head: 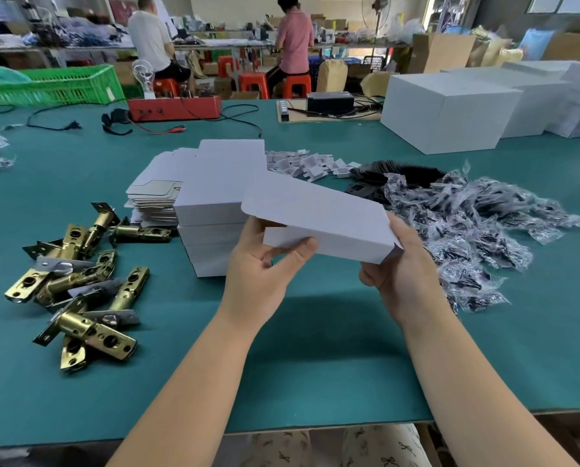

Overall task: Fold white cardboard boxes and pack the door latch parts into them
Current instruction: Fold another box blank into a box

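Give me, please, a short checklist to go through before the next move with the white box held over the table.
1. Left hand grips the white box at its near left end: ok.
2. Right hand supports its right end: ok.
3. Box fully folded, flaps closed: not ok; the end flap stands out.
4. Brass latches lie on the table, left of the hands: ok.
5. Flat box stack behind the held box: ok.
6. Box empty inside: cannot tell.

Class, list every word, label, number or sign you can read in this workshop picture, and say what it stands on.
No text can be read.
Small white cardboard box held in both hands: blank.
Big white boxes on the green table: blank.
Red metal device: no legible marking.
Far shelf packaging: too blurred to read.
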`<state>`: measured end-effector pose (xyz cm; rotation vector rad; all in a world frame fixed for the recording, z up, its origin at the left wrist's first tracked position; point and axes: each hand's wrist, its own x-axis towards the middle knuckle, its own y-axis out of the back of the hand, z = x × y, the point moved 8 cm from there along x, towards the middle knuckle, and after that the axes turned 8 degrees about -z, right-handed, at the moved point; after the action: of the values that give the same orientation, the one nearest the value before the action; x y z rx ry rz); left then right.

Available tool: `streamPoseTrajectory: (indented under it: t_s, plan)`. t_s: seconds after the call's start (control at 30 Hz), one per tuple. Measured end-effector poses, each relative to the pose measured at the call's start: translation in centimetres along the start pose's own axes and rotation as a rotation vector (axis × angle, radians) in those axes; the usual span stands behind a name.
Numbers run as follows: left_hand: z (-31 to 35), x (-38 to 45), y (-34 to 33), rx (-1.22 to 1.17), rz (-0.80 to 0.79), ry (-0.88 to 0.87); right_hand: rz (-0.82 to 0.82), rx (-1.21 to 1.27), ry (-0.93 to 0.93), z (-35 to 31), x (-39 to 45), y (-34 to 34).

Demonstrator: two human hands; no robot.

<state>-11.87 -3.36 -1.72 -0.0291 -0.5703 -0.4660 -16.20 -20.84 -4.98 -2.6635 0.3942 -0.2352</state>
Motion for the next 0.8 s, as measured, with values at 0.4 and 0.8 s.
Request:
streamPoseTrajectory:
  t_s: [0.4,0.8]
  plan:
    - [0.7,0.3,-0.1,0.044,-0.062,0.000,-0.022,-0.130,-0.129,1.3,0.4,0.6]
    - [0.3,-0.1,-0.4,0.258,-0.038,-0.011,-0.118,-0.161,-0.041,1.3,0.4,-0.3]
